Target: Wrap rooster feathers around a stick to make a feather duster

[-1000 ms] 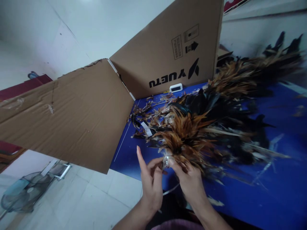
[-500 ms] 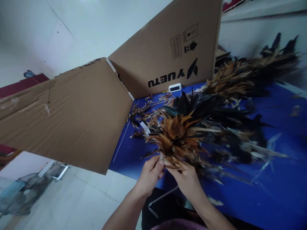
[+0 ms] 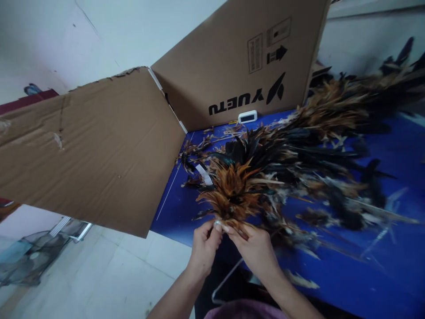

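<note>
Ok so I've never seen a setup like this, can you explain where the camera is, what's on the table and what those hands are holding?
There's no machine here: a person works with two bare hands, and one camera worn on their head looks forward and down. The right hand holds a bushy bundle of orange-brown feathers. The left hand is closed at its near end; exactly what it pinches is too small to tell. On the blue table lie loose dark and tan feathers and a narrow white strip. A small white device with a dark display stands by the tall brown cardboard screen.
</note>
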A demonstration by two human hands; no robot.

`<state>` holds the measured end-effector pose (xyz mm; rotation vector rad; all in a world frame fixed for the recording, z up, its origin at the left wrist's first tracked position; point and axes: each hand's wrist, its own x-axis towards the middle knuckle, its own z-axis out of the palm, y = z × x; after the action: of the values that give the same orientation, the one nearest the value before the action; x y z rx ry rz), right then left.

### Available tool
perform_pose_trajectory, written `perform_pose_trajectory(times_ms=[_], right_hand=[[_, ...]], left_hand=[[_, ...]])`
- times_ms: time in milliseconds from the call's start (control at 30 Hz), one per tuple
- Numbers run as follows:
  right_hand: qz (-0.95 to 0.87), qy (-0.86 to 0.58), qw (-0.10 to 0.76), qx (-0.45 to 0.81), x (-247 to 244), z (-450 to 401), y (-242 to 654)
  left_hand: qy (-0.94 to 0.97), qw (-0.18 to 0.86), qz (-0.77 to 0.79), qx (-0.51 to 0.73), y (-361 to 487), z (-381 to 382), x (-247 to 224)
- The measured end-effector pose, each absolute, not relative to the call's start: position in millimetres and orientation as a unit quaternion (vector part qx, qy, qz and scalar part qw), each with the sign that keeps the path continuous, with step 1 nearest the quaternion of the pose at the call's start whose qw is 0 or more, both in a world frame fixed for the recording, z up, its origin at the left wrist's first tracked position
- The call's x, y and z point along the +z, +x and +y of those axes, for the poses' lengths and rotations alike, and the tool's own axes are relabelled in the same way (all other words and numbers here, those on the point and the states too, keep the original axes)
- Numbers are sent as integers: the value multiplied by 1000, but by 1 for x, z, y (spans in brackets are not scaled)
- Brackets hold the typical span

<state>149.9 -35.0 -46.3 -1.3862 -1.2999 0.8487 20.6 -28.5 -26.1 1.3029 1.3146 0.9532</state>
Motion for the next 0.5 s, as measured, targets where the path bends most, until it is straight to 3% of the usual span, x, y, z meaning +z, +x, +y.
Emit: perform_pose_trajectory(times_ms=[267,367,500], right_hand=[[-550,-596,544,216,-51,-38,134],[-537,-607,534,241,-47,-38,132],[-513,-608,507,331,-45,-37,132]], left_hand=[[577,415,570,412,18,-30,-29],[593,376,577,417,18,-30,-30],[586,398,563,425,16,-27,-34]])
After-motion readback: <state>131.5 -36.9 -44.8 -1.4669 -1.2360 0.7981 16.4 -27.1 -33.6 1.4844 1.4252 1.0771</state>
